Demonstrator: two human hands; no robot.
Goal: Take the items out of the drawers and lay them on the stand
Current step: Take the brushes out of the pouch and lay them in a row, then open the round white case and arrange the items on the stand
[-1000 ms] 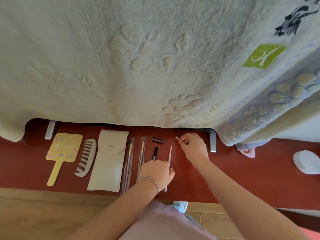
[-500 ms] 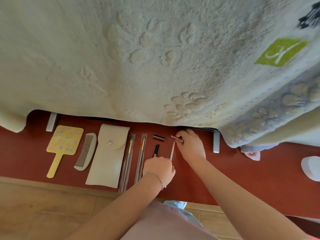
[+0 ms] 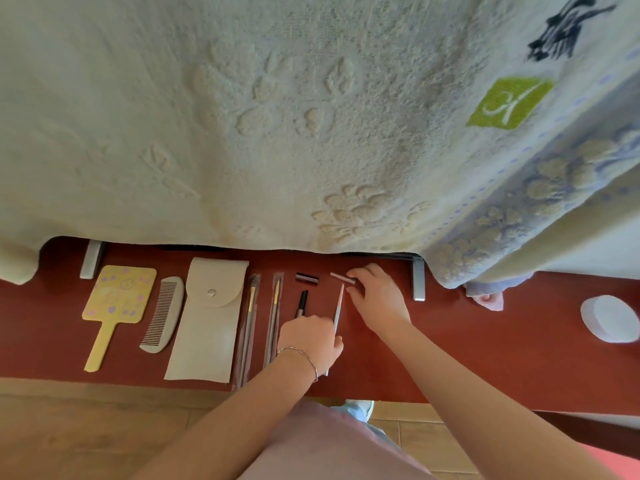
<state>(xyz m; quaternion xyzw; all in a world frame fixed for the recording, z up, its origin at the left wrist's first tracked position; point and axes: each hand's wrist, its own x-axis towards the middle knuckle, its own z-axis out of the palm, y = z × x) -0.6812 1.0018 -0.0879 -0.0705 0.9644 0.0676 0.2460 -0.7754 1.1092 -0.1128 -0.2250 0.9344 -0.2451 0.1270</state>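
Red stand (image 3: 485, 341) under a big cream towel (image 3: 242, 116).
Left hand (image 3: 310, 341) holds a thin pencil (image 3: 338, 306); right hand (image 3: 377, 296) pinches a small cap (image 3: 341, 278) at 12 o'clock.

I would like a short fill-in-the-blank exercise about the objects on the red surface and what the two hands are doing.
1. The comb lies between the yellow hand mirror and the beige ____.
2. The right hand pinches a small pink ____.
3. The left hand, with a ____ on its wrist, holds the thin pink applicator wand.
4. The white round container lies at the far ____ of the surface.

Missing words: pouch; cap; bracelet; right
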